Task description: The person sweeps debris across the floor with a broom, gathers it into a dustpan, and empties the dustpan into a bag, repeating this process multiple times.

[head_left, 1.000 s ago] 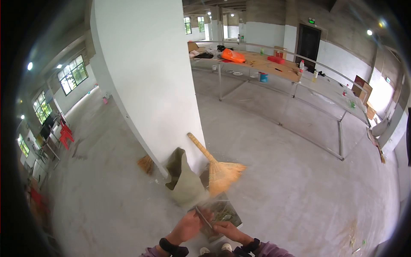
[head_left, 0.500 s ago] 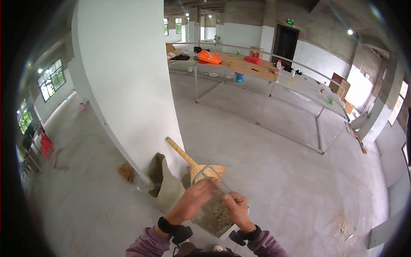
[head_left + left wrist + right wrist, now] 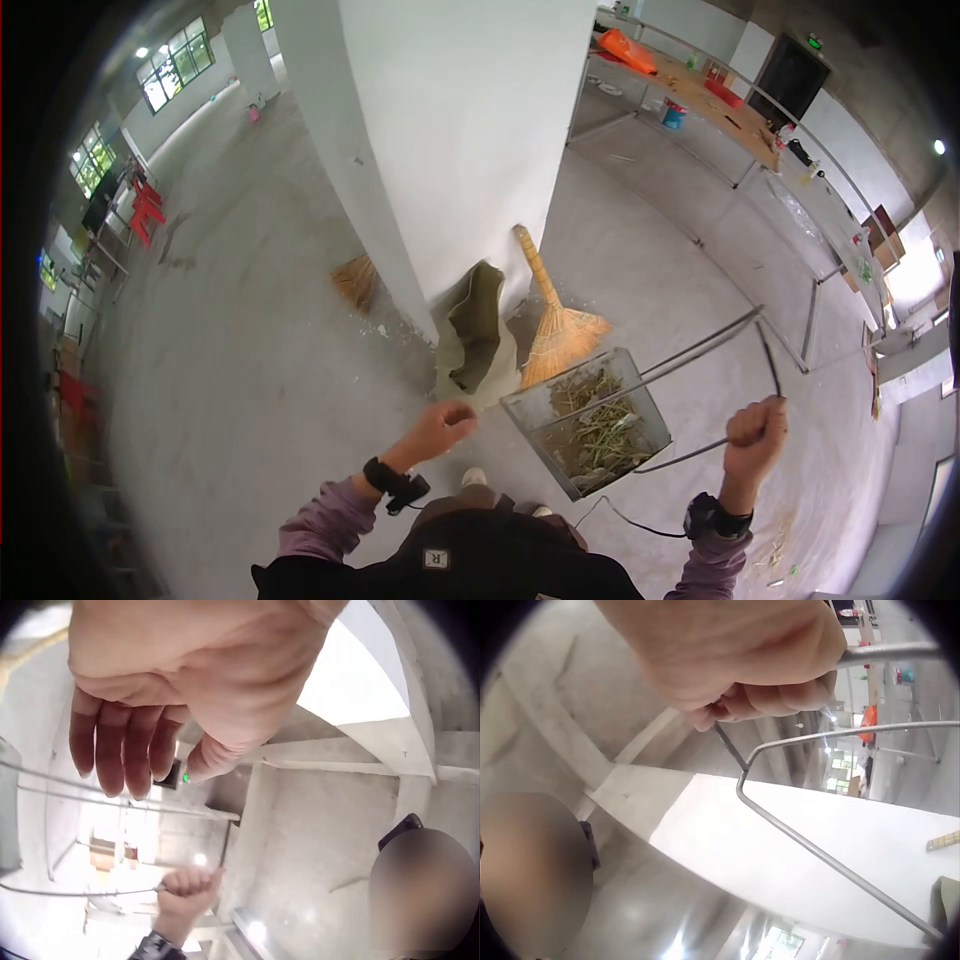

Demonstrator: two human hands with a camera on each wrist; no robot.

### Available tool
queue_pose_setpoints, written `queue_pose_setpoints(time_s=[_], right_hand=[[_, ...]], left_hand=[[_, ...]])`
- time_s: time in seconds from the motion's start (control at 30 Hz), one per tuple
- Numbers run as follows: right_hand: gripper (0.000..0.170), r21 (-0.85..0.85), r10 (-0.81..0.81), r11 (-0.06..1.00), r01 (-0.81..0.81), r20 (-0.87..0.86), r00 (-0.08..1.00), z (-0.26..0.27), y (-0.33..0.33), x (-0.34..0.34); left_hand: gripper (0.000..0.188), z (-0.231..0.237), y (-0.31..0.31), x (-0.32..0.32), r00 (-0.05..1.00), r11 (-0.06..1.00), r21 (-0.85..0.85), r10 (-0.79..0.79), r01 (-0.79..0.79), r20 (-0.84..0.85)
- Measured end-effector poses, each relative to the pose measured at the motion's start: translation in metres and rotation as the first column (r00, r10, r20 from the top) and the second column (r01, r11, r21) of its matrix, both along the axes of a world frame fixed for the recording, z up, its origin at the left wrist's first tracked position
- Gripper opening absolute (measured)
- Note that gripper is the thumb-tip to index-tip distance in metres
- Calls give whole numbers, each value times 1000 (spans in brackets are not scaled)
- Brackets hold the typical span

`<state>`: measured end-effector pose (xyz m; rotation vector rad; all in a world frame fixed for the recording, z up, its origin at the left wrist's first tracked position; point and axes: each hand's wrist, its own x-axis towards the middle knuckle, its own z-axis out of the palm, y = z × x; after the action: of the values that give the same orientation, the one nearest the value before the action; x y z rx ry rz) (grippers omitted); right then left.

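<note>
- The dustpan [image 3: 530,405] sits just past the person's feet; whether it rests on the floor [image 3: 270,410] or hangs above it, I cannot tell.
- Debris [image 3: 606,420] lies inside the dustpan, within its walls.
- The right hand [image 3: 757,435] has a closed grip round the wire handle [image 3: 892,652], well to the right of the dustpan's edge.
- The left hand [image 3: 442,428] has a loose grip, fingers slightly bent, near the close side of the sack [image 3: 482,335].
- The sack stands against the pillar [image 3: 460,130], mouth up, its right edge near the dustpan's left corner.
- The broom [image 3: 560,335] leans on the pillar, bristles just behind the dustpan's far edge.
- Floor spreads wide to the left, and to the right as far as the surface [image 3: 690,92].
- An orange bag [image 3: 628,50] and a red box [image 3: 723,93] lie on the surface, a bucket [image 3: 674,115] below.
- Red chairs [image 3: 146,213] stand far left; a dark door [image 3: 793,72] is in the back wall.
</note>
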<state>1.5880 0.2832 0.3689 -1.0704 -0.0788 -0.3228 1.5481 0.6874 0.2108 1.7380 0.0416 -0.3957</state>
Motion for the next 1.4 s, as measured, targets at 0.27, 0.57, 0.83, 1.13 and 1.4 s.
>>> queue_pose_setpoints(time_s=[0.27,0.57,0.83,1.13,1.4], right_hand=[[39,-29,131,991,-129,51,990,48,31,27],[40,-98,256,964,-248,74,964,73,39,79],[40,-188,303,944,-271,171,937,104,67,110],[39,-190,302,944,-271,161,940,127,119,132],[40,-156,366,926,-343,150,919,121,131,139]], left_hand=[[30,-115,76,66,990,854,501,123,-139,66],[56,-136,38,112,979,489,854,176,-176,101],[57,-176,60,141,986,527,849,157,-38,-53],[61,-143,62,147,988,544,833,-44,-101,148],[43,-198,75,148,925,669,695,-380,264,15]])
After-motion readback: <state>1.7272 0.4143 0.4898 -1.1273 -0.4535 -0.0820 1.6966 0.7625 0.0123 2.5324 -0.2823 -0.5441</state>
